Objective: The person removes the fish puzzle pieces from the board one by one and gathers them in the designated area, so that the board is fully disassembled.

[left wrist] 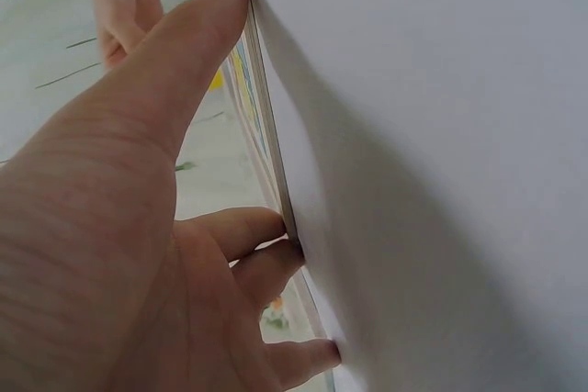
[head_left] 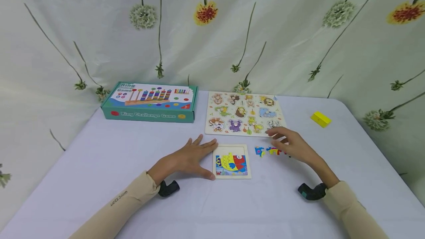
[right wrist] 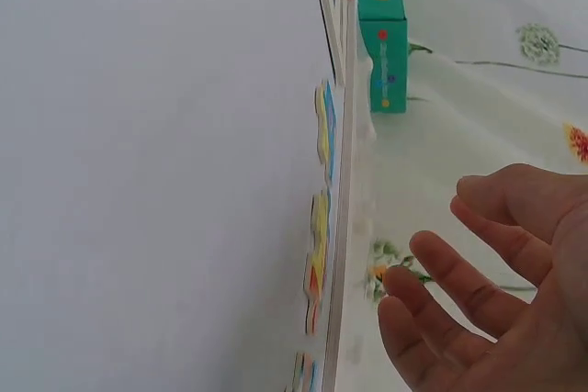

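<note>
A small wooden puzzle tray (head_left: 230,148) lies on the table, its lower part filled by pieces forming a yellow and red fish (head_left: 232,163). Against its left edge rests my left hand (head_left: 190,158), thumb and fingers spread; the left wrist view shows the thumb (left wrist: 207,34) and fingertips touching the edge. Loose puzzle pieces (head_left: 259,151) lie in a row to the tray's right. Over them hovers my right hand (head_left: 293,145), partly covering the row. Its fingers are loosely bent with nothing between them, apart from the pieces (right wrist: 322,135) in the right wrist view.
Behind the tray lies a wooden animal puzzle board (head_left: 225,114). A green Ring Challenge Game box (head_left: 149,102) stands at the back left. To the back right sits a yellow block (head_left: 320,119). Flower-printed cloth (head_left: 285,47) hangs behind the white table (head_left: 192,209).
</note>
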Available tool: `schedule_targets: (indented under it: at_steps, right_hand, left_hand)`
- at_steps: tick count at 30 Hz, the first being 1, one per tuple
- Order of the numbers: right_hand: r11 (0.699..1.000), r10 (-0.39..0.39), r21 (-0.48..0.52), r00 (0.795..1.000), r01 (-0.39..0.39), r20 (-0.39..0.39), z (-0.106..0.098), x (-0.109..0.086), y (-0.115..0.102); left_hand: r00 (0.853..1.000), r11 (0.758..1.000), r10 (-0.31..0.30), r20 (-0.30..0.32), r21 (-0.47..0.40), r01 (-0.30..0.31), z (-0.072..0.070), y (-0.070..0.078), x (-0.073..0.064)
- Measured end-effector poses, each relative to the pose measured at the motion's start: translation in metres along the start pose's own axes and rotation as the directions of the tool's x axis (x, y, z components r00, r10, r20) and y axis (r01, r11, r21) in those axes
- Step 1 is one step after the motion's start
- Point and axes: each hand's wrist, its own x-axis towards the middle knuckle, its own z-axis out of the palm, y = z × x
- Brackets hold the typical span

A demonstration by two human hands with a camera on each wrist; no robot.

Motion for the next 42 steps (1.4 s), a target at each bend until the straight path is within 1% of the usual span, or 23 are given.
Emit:
schedule_targets:
  at_steps: [8, 12, 17, 20, 25, 33, 36, 42]
  right_hand:
    - [0.997, -0.074, 0.025, 0.997, 0.073, 0.033, 0.023, 0.015, -0.024]
    - [0.992, -0.120, 0.041, 0.990, 0.117, 0.070, 0.034, 0.021, -0.036]
    - [0.987, -0.163, 0.012, 0.977, 0.163, 0.135, 0.046, 0.028, -0.050]
    - [0.985, -0.168, 0.003, 0.968, 0.171, 0.184, 0.053, 0.032, -0.055]
    - [0.985, -0.169, 0.017, 0.953, 0.170, 0.250, 0.061, 0.036, -0.060]
    - [0.986, -0.163, 0.025, 0.939, 0.163, 0.302, 0.068, 0.041, -0.064]
    - [0.985, -0.171, 0.027, 0.930, 0.172, 0.324, 0.071, 0.043, -0.063]
    - [0.985, -0.162, 0.004, 0.916, 0.173, 0.367, 0.074, 0.046, -0.065]
  left_hand:
    - [1.000, 1.000, 0.012, -0.004, -0.001, -0.012, 0.000, 0.000, 0.000]
    - [1.000, 1.000, 0.003, -0.004, 0.000, -0.003, -0.001, 0.000, 0.000]
    - [1.000, 1.000, -0.007, -0.005, 0.007, 0.007, -0.001, 0.000, 0.000]
    - [1.000, 1.000, -0.007, -0.002, 0.012, 0.008, 0.000, -0.001, 0.001]
    - [1.000, 1.000, -0.003, 0.004, 0.020, 0.003, -0.001, 0.000, 0.000]
    - [1.000, 1.000, 0.001, 0.004, 0.013, -0.001, -0.002, 0.000, 0.000]
    - [1.000, 1.000, 0.000, 0.003, 0.011, 0.000, -0.002, 0.000, 0.000]
    - [1.000, 1.000, 0.012, 0.004, 0.015, -0.012, -0.002, -0.001, 0.000]
